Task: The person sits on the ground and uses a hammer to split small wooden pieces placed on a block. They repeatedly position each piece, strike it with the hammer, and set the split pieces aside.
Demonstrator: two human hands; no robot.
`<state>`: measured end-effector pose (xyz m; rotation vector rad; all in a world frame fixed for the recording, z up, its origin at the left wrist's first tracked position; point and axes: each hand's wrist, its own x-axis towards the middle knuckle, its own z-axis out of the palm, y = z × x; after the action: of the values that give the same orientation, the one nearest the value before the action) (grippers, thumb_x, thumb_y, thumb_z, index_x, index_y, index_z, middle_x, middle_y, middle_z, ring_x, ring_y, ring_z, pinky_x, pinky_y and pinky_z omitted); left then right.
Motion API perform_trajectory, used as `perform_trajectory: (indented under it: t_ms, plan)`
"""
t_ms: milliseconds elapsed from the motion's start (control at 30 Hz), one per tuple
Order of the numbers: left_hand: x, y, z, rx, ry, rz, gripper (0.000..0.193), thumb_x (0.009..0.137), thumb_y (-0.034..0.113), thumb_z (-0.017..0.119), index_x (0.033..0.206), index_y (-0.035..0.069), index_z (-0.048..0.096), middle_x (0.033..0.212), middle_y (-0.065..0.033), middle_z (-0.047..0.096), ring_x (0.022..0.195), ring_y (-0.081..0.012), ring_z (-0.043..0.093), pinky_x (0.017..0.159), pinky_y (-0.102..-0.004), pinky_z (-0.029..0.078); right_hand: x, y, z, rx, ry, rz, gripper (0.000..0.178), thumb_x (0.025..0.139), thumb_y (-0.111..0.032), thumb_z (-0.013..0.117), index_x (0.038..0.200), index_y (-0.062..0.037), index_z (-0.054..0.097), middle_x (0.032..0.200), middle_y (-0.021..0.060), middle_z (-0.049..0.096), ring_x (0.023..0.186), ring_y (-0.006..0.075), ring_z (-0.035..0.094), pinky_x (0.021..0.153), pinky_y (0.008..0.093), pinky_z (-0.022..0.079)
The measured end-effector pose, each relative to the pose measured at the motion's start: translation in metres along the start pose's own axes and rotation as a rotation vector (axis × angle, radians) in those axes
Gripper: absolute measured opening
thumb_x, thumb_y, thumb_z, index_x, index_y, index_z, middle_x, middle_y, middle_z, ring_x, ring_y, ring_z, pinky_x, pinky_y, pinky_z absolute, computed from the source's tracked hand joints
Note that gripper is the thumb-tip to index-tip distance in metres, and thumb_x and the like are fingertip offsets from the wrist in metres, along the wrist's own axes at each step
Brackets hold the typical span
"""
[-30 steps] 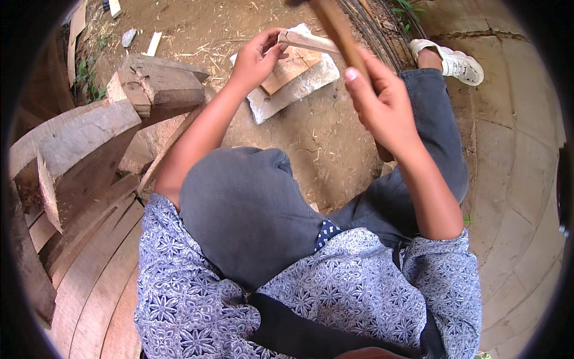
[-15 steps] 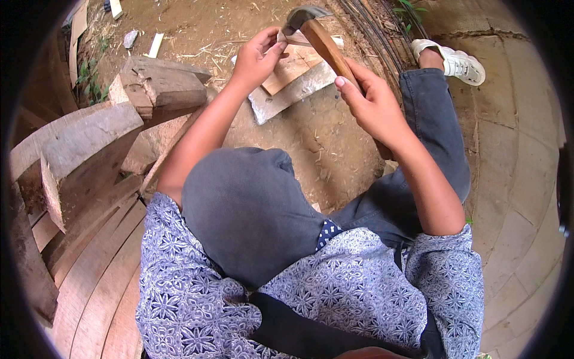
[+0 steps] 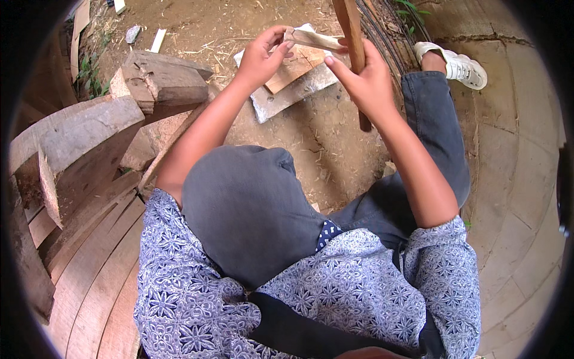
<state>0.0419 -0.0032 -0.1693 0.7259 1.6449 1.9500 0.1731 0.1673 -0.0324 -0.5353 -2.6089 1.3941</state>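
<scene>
Pale wood strip (image 3: 315, 39) sits pinched in our left hand (image 3: 261, 58) near a flat board (image 3: 291, 70); our right hand (image 3: 372, 87) grasps a wooden handle (image 3: 350, 30).

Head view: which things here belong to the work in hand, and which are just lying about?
Apparently in use:
- wooden handle, in the right hand
- pale wood piece, in the left hand
- flat board and the whitish slab under it

Apparently lying about:
- timber pieces, on the left
- small stone
- pale wood strip
</scene>
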Motion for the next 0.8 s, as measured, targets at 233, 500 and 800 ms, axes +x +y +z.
perform_trajectory:
  t_ms: [233,500,800]
  plan:
    - [-0.003,0.002,0.007,0.099,0.061,0.004,0.046,0.099,0.008,0.063,0.14,-0.002,0.046,0.127,-0.0137,0.06,0.12,-0.0201,0.059,0.098,-0.0355,0.057,0.06,0.06,0.017,-0.075,-0.113,-0.157,0.035,0.087,-0.02,0.08,0.115,-0.0022,0.068,0.102,0.0064,0.073,0.092,0.0113,0.067,0.081,0.0278,0.052]
    - [-0.003,0.001,0.008,0.041,0.108,0.011,0.049,0.092,0.007,0.072,0.135,-0.004,0.05,0.126,-0.0129,0.061,0.121,-0.0208,0.059,0.103,-0.0333,0.053,0.073,0.043,0.004,-0.172,-0.236,-0.143,0.033,0.089,-0.022,0.078,0.116,-0.0057,0.068,0.098,0.0034,0.073,0.085,0.0084,0.064,0.071,0.0259,0.051]
    - [-0.007,0.006,0.014,0.111,0.078,-0.013,0.043,0.09,0.004,0.073,0.129,-0.004,0.057,0.125,-0.0108,0.064,0.117,-0.0164,0.06,0.101,-0.0309,0.054,0.07,0.06,-0.003,-0.163,-0.234,-0.126,0.036,0.085,-0.021,0.08,0.118,-0.0079,0.07,0.101,0.0066,0.074,0.09,0.0159,0.069,0.081,0.0315,0.053]
